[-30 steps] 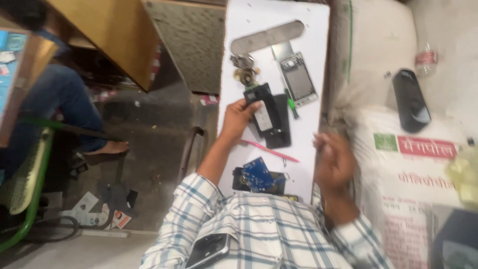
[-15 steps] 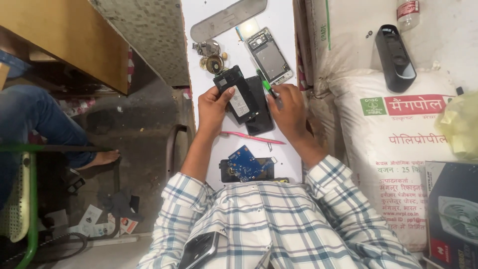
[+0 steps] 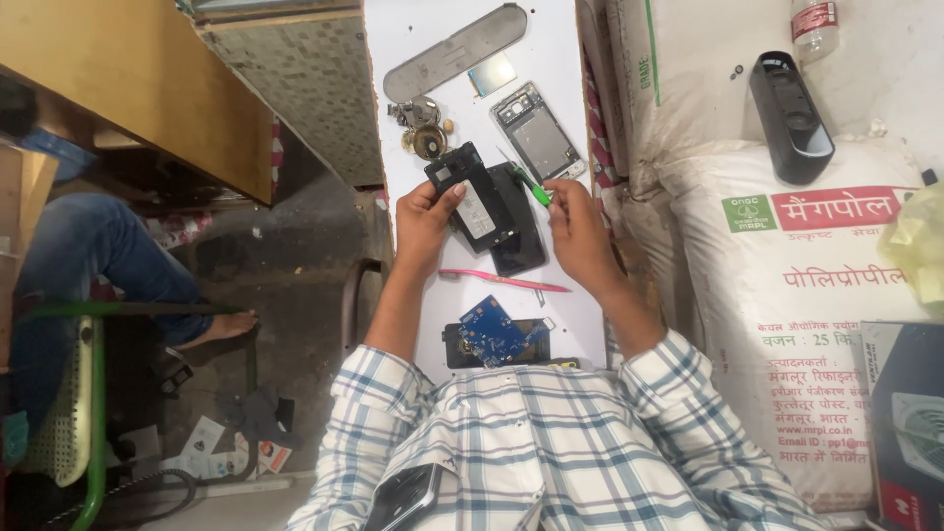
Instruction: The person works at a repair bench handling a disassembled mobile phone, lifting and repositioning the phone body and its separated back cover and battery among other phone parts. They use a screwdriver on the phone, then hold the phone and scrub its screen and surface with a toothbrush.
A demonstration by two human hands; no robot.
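Note:
My left hand grips an opened black phone body by its left edge, tilted above a white table. My right hand pinches a green-handled tool whose tip rests at the phone's right edge. Under the phone lies a black back cover. A pink tool lies on the table below my hands. A blue circuit board sits on a dark frame close to my chest.
A grey phone frame, a long grey oval plate, a small glass piece and brass-coloured parts lie farther up the table. White sacks with a black device stand at the right. A person's leg is at left.
My right hand came in from the lower right to the phone with the green tool. My left hand keeps its hold, and the phone sits slightly more upright.

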